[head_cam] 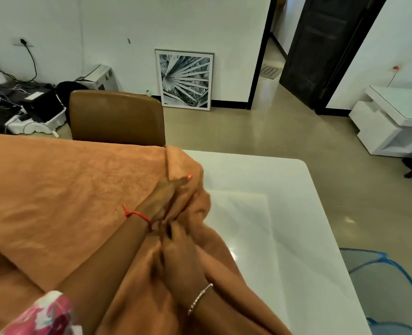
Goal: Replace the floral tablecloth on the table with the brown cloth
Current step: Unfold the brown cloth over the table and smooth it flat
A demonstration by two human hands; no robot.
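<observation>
Brown cloth (62, 189) covers table (272, 213) from 9 o'clock; 3 o'clock side bare. Left hand (164, 197) and right hand (178, 259) fingers pinch bunched edge. Floral tablecloth not seen.

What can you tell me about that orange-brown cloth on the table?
The brown cloth looks soft and slightly crinkled, an orange-brown fabric with no pattern. It lies spread over the left part of the white table, whose right part is bare. Its right edge is bunched into loose folds. The left hand, with a red string at the wrist, and the right hand, with a silver bracelet, both rest on that bunched edge. A brown chair stands behind it.
</observation>
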